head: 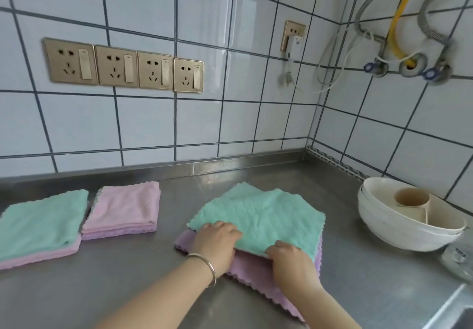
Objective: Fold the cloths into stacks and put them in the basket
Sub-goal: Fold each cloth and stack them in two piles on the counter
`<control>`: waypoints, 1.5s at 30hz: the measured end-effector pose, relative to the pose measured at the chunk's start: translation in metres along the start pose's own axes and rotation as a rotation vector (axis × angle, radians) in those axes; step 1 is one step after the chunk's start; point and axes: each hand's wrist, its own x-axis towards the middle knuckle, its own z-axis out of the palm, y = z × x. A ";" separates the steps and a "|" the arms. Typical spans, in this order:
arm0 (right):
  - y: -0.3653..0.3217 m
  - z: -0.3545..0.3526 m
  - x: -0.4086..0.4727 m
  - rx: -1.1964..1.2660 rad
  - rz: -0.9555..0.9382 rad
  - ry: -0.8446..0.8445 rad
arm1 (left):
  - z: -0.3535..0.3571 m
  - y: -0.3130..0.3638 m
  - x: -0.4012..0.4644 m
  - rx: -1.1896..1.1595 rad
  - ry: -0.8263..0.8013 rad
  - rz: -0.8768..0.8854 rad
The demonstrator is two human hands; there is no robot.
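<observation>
Both hands are on the near edge of the green cloth (pixel 258 216), which lies on top of a purple cloth (pixel 258 275) on the steel counter (pixel 128 277). Taking the green cloth as the landmark:

- Left hand (pixel 215 239): at its near-left edge, fingers curled over the hem with the tips on top of the fabric, gripping it. Silver bangle (pixel 204 264) on that wrist.
- Right hand (pixel 289 259): at its near-right edge, fingers bent and tucked at the hem, pinching it. Can't see the thumb.
- Purple cloth: directly underneath, sticking out on the left side and toward the camera, scalloped edge visible.
- Folded pink stack (pixel 122 211): left of it, apart from it.
- Folded stack with a green cloth on top and a pink one below (pixel 41 228): further left, just beside the pink stack.
- Stacked white bowls (pixel 399 228): right of it, near the wall corner, with a beige cup (pixel 412 196) sitting in the top one.
- Row of four gold wall sockets (pixel 122 66): on the tiled wall above and behind.
- Hoses and valves (pixel 409 65): up on the right-hand wall.
</observation>
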 end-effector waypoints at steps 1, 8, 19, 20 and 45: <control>0.006 -0.006 -0.004 0.061 0.036 -0.038 | 0.002 -0.003 0.003 0.035 -0.014 -0.037; 0.032 -0.031 0.015 0.126 0.031 -0.149 | -0.014 -0.025 0.023 -0.221 0.276 -0.357; -0.027 -0.168 0.089 0.439 0.034 0.639 | -0.158 -0.077 -0.017 -0.206 0.715 -0.230; -0.038 -0.174 0.096 0.450 0.025 0.631 | -0.172 -0.091 -0.027 -0.189 0.678 -0.221; -0.186 -0.061 -0.086 0.476 -0.585 0.175 | -0.120 -0.136 -0.389 -0.053 0.298 -0.282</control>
